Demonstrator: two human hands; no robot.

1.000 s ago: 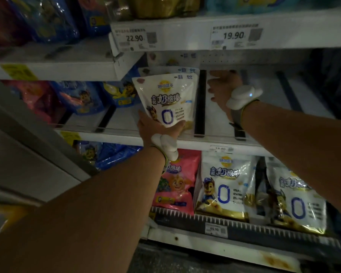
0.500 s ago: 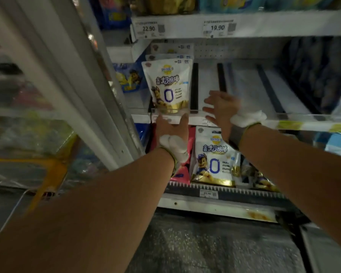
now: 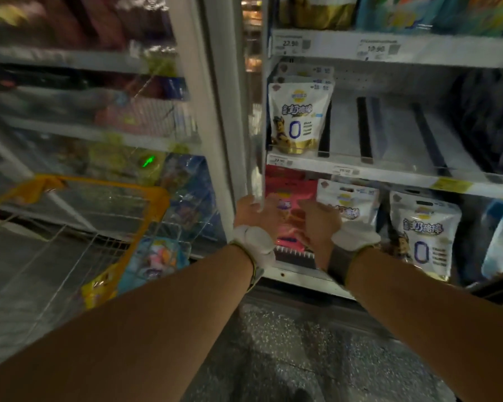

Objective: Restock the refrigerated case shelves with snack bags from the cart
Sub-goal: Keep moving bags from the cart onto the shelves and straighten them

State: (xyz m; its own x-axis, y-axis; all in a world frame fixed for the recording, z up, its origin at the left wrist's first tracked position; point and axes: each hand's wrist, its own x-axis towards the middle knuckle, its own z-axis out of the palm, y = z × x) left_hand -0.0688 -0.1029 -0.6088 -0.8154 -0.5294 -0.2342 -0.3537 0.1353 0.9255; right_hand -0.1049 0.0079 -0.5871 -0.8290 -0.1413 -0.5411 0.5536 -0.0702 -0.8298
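A white snack bag [image 3: 299, 120] with a blue "0" stands upright at the left end of the middle shelf [image 3: 389, 175], with more of the same behind it. My left hand [image 3: 253, 211] is low, with its fingers curled on the edge of the glass door [image 3: 254, 158]. Just to its right, my right hand [image 3: 318, 219] is empty with its fingers apart, in front of a pink bag [image 3: 288, 198] on the lower shelf. The wire cart [image 3: 105, 187] with a yellow rim stands at the left, with colourful snack bags [image 3: 157, 256] inside.
White bags [image 3: 424, 236] fill the lower shelf to the right of the pink one. The middle shelf has black dividers [image 3: 363, 129] and bare lanes. Price tags line the upper shelf [image 3: 389, 49]. A closed glass door [image 3: 84, 111] covers the case at the left. The floor is dark speckled.
My left hand let go of the white bag, which now stands on the middle shelf. Both hands dropped to the lower shelf's height. The view swung left and the cart came into view.
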